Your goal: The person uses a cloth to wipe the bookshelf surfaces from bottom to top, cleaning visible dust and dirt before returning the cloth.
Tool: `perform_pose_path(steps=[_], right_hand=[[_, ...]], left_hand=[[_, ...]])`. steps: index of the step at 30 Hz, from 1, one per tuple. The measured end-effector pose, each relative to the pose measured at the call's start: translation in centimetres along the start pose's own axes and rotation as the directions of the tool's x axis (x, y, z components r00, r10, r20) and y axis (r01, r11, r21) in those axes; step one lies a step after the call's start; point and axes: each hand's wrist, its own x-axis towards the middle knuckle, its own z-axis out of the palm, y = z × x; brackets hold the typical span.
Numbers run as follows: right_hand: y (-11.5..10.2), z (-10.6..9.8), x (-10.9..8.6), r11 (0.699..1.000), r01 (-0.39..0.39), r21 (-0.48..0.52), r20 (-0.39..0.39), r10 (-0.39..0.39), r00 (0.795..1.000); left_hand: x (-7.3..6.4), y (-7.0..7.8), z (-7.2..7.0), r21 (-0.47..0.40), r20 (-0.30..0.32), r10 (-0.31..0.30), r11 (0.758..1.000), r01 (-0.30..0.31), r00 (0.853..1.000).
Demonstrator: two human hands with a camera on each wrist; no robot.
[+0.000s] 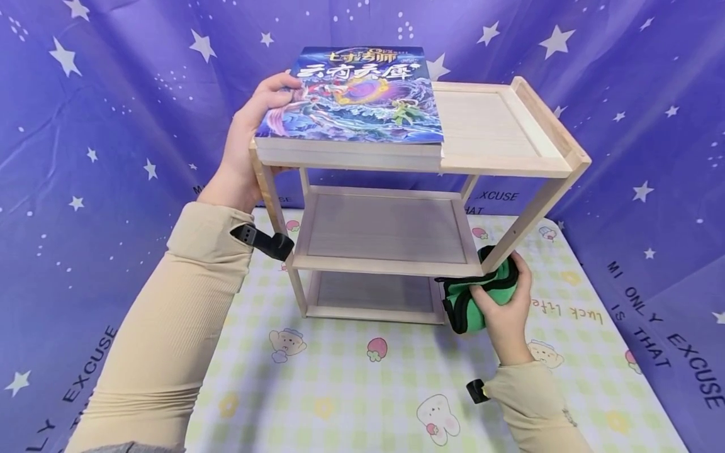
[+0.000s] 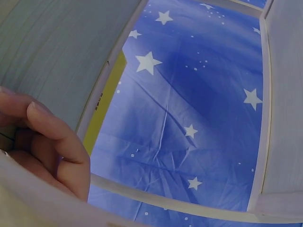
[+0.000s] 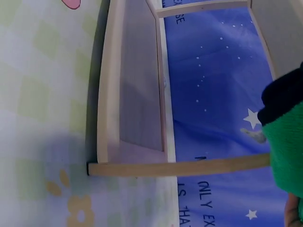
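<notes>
Right hand [image 1: 510, 314] at 4 o'clock in the head view has its fingers and thumb closed round a folded green cloth [image 1: 501, 286] with black edging, which meets the leg of the wooden rack [image 1: 481, 126] just beside the 4 o'clock corner of the middle board; how far the cloth wraps that leg is hard to tell. At 10 o'clock the left hand [image 1: 248, 126] grips the rack's top end, two digits over the edge of a thick blue book [image 1: 362, 104] and other fingers curled beneath the top board. The book lies flat at 12 o'clock on that board, whose bare part shows towards 2 o'clock. The rack stands upright on a table [image 1: 351, 396] covered in a checked, printed cloth, with a purple starred curtain [image 1: 640, 145] beyond it.
</notes>
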Motion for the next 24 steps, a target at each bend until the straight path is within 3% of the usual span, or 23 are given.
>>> perform_pose_path(steps=[10, 18, 24], right_hand=[[0.3, 2.8, -1.0, 1.0, 0.015, -0.019, -0.143, -0.018, 0.99], [1.2, 4.8, -1.1, 0.997, 0.079, 0.02, -0.348, -0.067, 0.935], [1.7, 5.4, -1.0, 0.991, 0.121, 0.053, -0.415, -0.088, 0.906]], left_hand=[[-0.2, -0.1, -0.3, -0.014, 0.013, 0.047, 0.999, -0.047, 0.999], [0.3, -0.2, 0.1, -0.069, 0.03, 0.052, 0.996, -0.05, 0.998], [0.3, -0.4, 0.2, -0.088, 0.006, 0.044, 0.995, -0.043, 0.999]])
